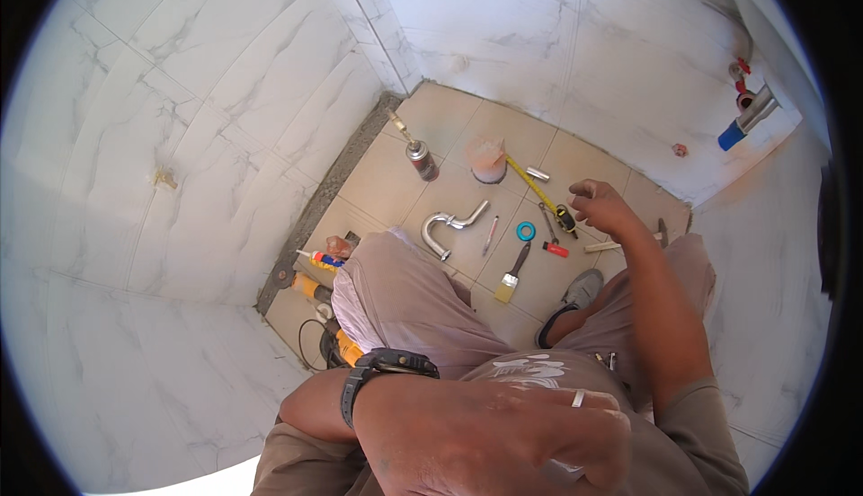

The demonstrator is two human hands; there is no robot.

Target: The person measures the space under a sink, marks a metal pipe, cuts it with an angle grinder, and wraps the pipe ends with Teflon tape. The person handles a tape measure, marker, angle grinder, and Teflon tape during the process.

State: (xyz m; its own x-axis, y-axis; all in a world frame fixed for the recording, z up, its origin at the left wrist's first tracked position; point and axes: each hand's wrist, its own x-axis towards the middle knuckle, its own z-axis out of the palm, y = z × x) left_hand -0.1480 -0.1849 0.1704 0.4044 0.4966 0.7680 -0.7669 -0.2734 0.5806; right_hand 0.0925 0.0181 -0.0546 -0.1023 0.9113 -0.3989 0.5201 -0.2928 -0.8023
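Observation:
My left hand [503,433] is close under the camera, its back toward me and fingers curled; a ring and a black wristwatch [388,366] are on it, and its palm is hidden. My right hand [600,210] reaches out over the tiled floor with its fingers bent. A small pale bit shows at the fingertips, too small to identify. Closest below it lie a yellow tape measure [564,218] and a red-handled tool [556,249]. I stand with my legs in beige trousers [404,298].
On the beige floor tiles [387,181] lie a chrome bent pipe [445,226], a spray canister [421,159], a pink cup [490,162], a blue tape ring [526,231], a paintbrush [512,276] and a yellow power tool [342,345]. Marble-look walls enclose the corner; capped pipes [739,128] stick out at right.

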